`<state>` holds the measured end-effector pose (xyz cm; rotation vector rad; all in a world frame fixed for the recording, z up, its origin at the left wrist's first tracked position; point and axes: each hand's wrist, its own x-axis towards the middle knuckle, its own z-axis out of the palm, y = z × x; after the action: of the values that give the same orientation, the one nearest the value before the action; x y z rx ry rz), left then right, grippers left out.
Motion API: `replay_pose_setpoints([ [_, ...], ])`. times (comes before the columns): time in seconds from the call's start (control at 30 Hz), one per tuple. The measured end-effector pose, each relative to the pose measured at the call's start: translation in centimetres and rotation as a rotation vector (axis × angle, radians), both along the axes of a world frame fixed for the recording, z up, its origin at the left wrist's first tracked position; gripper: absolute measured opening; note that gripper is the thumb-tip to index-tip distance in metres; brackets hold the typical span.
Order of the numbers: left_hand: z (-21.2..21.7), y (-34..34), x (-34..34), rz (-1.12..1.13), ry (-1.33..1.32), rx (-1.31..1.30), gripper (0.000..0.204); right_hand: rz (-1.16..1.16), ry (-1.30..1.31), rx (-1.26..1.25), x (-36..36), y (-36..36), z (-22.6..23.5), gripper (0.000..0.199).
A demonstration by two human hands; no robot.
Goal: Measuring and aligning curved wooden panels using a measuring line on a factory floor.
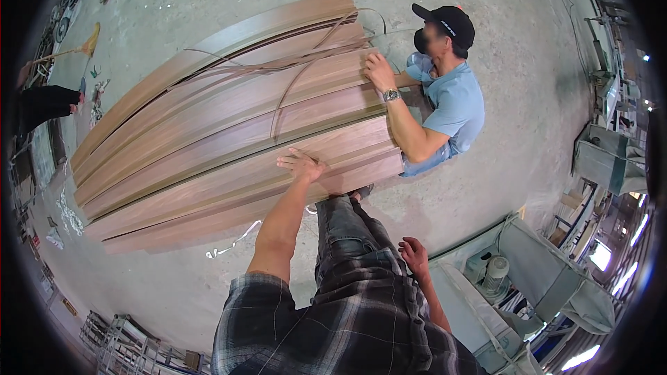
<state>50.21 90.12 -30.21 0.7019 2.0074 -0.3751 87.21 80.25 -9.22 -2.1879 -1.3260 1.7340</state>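
Observation:
Long wood-grain boards (229, 178) lie side by side in a broad stack, low over the floor. My left hand (301, 165) rests on the near boards close to their right end, palm down with the fingers spread. Thin, bendy brown strips (283, 97) lie loosely across the middle and far boards, some curling past the right end. Beside my right thigh hangs my right hand (415, 255), its fingers loosely bent. No object shows in it. The shoe at my feet is partly hidden by the near board edge.
A co-worker in a light blue shirt (458, 101) and black cap crouches at the boards' right end, one hand (380, 71) at their edge. A grey machine with a motor (495, 272) stands behind me at right. White string (236, 239) and a broom (90, 42) lie about the floor.

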Motion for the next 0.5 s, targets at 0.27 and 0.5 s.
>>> replay_pose_setpoints([
  [0.27, 0.4, 0.5, -0.1, -0.09, 0.03, -0.042, 0.11, -0.002, -0.009, 0.015, 0.3, 0.0, 0.0, 0.026],
  [0.5, 2.3, 0.5, -0.5, 0.055, 0.015, 0.007, 0.115, 0.016, 0.028, 0.043, 2.2, -1.2, -1.1, 0.03],
])
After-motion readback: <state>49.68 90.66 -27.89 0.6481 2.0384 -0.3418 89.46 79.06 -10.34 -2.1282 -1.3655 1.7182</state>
